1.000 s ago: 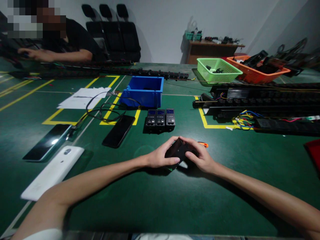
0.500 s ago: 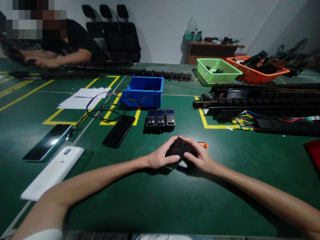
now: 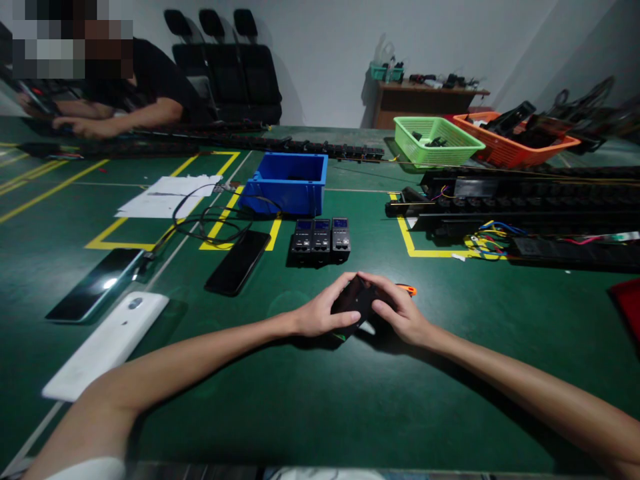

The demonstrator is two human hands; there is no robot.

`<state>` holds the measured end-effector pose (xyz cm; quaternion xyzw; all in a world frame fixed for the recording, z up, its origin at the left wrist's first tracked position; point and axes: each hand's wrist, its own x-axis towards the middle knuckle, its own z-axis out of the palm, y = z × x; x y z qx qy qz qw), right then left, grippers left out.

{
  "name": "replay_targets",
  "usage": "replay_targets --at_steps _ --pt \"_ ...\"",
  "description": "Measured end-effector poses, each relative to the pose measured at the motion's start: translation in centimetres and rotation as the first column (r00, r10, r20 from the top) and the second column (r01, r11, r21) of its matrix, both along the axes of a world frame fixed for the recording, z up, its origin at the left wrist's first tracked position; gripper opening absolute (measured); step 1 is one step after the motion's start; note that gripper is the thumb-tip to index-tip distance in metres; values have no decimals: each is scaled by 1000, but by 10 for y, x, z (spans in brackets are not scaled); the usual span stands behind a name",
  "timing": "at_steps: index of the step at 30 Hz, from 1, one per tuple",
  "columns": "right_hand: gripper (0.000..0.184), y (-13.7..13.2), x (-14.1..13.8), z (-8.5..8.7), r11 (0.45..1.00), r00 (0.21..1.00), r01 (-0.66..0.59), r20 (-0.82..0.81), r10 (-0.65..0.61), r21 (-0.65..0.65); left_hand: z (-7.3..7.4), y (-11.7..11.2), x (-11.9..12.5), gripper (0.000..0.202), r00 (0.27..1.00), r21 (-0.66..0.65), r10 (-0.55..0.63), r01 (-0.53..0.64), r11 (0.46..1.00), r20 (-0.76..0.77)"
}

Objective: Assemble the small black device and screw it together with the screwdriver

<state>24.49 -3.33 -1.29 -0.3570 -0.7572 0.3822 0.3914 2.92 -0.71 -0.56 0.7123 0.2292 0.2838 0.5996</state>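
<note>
Between my two hands, just above the green table, is a small black box-shaped module (image 3: 353, 303) with a bit of green at its lower edge. My left hand (image 3: 323, 312) grips its left side, thumb across the near face. My right hand (image 3: 397, 310) closes on its right side with the thumb against the face. Fingers hide much of the box. Behind my right hand an orange-tipped tool (image 3: 407, 289) shows in part, and a whitish piece (image 3: 367, 328) lies under the hands. Farther off stand three black modules (image 3: 321, 241) with small blue screens, side by side.
A blue bin (image 3: 287, 193) stands behind the modules. At left lie a black phone (image 3: 238, 263), a teal-edged phone (image 3: 95, 285), a white device (image 3: 107, 347), cables and papers (image 3: 163, 197). Wired black rails (image 3: 525, 200) and baskets (image 3: 435, 141) are at right. A co-worker (image 3: 150, 93) sits far left.
My right thumb has shifted slightly to the right along the box; my left hand stays put. The co-worker's hands and the thing they hold have moved a little.
</note>
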Motion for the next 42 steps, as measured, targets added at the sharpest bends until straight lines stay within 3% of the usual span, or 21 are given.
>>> replay_targets --at_steps 6,27,42 --pt "48 0 0 0 1000 1000 -6 -13 5 -13 0 0 0 69 1000 -21 -6 6 1000 3" --pt "50 0 -1 1 999 1000 -14 13 14 38 -2 1 0 66 1000 110 7 -5 994 -21" --pt "50 -1 -3 4 998 999 -28 29 27 50 -3 1 0 64 1000 97 15 -13 995 -21"
